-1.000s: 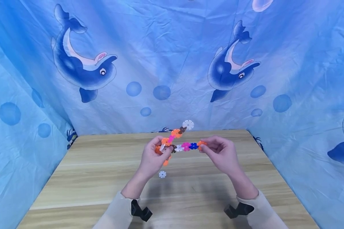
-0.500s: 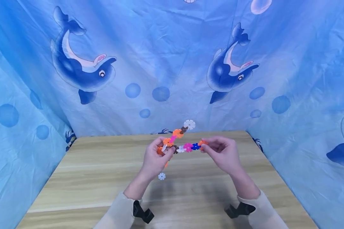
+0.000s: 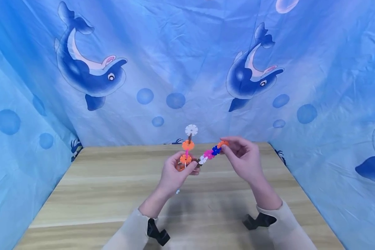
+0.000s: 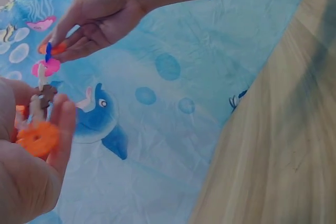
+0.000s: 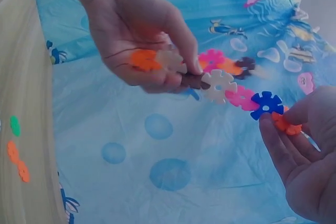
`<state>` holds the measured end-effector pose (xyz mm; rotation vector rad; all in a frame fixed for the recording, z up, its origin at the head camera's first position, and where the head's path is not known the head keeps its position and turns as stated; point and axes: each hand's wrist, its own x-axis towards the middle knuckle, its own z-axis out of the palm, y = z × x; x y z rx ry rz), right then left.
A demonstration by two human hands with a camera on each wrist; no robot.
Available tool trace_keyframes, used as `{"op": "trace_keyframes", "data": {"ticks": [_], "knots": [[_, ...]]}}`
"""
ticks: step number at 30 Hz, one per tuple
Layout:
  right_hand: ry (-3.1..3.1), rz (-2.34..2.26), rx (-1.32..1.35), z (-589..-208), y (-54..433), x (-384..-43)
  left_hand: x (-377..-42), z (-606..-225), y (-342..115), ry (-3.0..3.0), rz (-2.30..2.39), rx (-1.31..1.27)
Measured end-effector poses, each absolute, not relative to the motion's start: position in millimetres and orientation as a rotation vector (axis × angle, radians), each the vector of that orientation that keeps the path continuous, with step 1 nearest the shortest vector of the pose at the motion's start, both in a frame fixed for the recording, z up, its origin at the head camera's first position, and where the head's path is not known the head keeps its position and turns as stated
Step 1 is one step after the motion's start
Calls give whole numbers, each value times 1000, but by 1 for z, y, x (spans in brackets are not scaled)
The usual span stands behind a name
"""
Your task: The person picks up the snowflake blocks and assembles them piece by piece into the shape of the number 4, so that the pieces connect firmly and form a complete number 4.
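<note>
The left hand [image 3: 174, 173] gripped the snowflake-disc chain [image 3: 208, 154] midway, probably for support. The right hand [image 3: 246, 159] pinched its rightmost orange disc [image 3: 223, 143] (seemingly steadying it).

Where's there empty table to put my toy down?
The wooden table is bare from the left hand out to the left curtain, and from the right hand to the right curtain. It's crowded between the hands, where the disc chain stretches.
</note>
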<state>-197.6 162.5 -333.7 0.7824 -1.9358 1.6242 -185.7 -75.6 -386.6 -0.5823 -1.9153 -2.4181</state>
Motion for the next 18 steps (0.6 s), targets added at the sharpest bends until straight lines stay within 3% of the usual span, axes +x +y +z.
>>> {"op": "trace_keyframes", "data": {"ticks": [10, 18], "knots": [[-1978, 1586, 850, -327, 152, -200, -183, -394, -67, -2027, -2399, -621], [-2089, 1520, 788, -330, 134, -196, -178, -397, -62, -1804, -2658, -573]]}}
